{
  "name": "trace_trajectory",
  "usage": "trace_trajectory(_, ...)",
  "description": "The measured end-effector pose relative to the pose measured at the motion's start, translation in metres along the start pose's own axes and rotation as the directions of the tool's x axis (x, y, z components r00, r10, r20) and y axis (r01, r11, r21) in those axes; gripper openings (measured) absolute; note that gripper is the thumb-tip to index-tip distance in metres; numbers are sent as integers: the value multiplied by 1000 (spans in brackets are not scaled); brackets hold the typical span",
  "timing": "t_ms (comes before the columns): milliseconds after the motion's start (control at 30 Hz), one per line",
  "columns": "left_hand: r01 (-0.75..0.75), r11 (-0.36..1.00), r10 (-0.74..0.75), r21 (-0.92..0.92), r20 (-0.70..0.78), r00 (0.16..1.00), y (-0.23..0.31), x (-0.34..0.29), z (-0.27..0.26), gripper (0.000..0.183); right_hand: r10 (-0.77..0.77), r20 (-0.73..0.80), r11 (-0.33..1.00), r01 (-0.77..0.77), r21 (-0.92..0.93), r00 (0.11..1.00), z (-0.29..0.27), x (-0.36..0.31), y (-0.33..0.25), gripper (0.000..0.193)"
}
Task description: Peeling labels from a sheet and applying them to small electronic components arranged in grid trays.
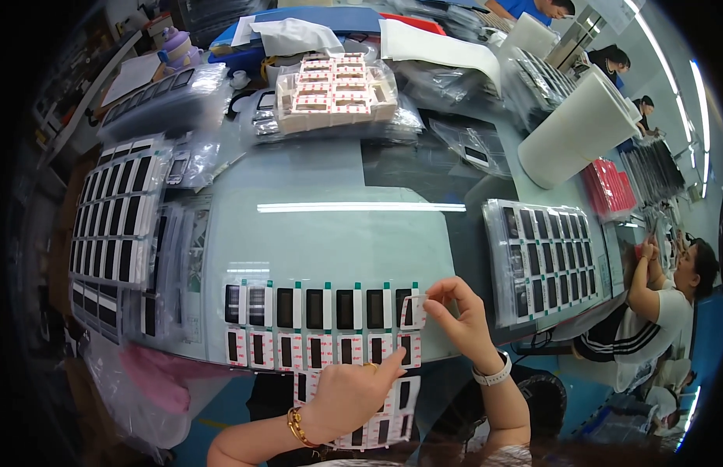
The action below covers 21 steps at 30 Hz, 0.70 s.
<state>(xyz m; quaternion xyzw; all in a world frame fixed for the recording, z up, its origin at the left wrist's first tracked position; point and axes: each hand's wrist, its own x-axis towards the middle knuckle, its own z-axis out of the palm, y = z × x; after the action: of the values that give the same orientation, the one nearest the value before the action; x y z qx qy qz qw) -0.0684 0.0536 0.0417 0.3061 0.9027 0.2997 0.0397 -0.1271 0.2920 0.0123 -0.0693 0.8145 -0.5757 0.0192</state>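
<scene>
A row of small display panels [314,309], dark with white side strips and green tabs, lies along the near part of the glass tabletop. Just below it is a sheet of white adhesive frames [285,350] with red print, its lower part hanging past the table edge. My left hand [350,401] lies over this sheet, holding it, with the index finger reaching toward its rightmost frame. Between the thumb and index finger of my right hand [459,319] is one peeled white adhesive frame [413,313], tilted over the rightmost panel. My left palm hides part of the sheet.
Stacked trays of panels stand at left [116,210] and right [544,261]. Farther back are a box of adhesive-frame stacks [335,93], a white roll [575,128] and bagged parts [474,152]. A co-worker [665,288] sits at right; a pink cloth [155,377] hangs at left.
</scene>
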Motion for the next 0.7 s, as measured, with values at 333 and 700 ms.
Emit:
trace_trajectory(333, 39, 994, -46, 107, 65, 997, -6, 11, 7, 50, 42, -23, 998, -41, 55, 999, 6, 3, 8, 15)
trace_trajectory(700, 61, 994, -68, 93, 80, 994, -6, 11, 3, 51, -33, -23, 996, 31, -80, 999, 8, 7, 0, 14)
